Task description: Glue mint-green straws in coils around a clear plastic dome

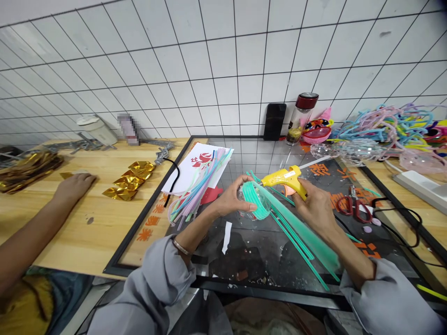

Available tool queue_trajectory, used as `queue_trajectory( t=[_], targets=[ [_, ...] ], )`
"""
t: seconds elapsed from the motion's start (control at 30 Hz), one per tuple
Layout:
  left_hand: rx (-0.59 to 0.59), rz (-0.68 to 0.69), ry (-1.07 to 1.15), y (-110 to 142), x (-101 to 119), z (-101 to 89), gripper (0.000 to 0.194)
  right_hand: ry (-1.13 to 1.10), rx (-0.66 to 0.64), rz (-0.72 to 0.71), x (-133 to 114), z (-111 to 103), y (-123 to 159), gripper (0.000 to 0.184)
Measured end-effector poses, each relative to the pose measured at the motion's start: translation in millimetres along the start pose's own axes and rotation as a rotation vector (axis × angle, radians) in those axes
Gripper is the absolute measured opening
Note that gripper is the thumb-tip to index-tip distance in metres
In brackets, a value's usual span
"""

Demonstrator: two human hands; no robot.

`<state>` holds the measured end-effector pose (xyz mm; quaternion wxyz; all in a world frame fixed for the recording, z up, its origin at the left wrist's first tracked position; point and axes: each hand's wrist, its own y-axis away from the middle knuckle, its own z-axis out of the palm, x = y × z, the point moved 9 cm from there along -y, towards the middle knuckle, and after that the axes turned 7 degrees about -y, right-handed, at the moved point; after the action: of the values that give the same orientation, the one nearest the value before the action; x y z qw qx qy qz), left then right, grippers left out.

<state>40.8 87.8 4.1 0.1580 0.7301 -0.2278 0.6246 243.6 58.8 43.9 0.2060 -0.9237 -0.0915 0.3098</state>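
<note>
My left hand [231, 199] is closed around a clear round ball [254, 203] wrapped with teal strips. Long teal strips [300, 237] trail from it down to the right, across my right forearm. My right hand [316, 204] grips a yellow hot glue gun [284, 179], its nozzle pointing left at the top of the wrapped ball. Both hands hover over a black-framed glass board [265, 242] lying on the wooden table [98, 223].
A bundle of pastel strips [199, 188] lies on white paper left of my hands. Red scissors [352, 207], black cables and a white power strip [421, 186] sit right. Another person's hand [73, 184] rests near gold foil pieces [131, 179]. A jar [301, 118] and phone stand against the tiled wall.
</note>
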Motion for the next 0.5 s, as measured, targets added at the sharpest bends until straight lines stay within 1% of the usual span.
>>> queue_trajectory(
  t=[0.1, 0.3, 0.5],
  targets=[
    [0.010, 0.010, -0.008, -0.6, -0.2, -1.0, 0.070, 0.004, 0.037, 0.013, 1.9, -2.4, 0.2, 0.039],
    [0.040, 0.015, -0.035, -1.4, -1.6, -3.7, 0.070, 0.007, -0.009, 0.009, -0.1, 0.6, 0.1, 0.033],
    [0.002, -0.017, 0.006, -1.2, -4.8, -0.7, 0.073, 0.003, 0.039, 0.000, 0.9, -1.2, 0.3, 0.037]
  ],
)
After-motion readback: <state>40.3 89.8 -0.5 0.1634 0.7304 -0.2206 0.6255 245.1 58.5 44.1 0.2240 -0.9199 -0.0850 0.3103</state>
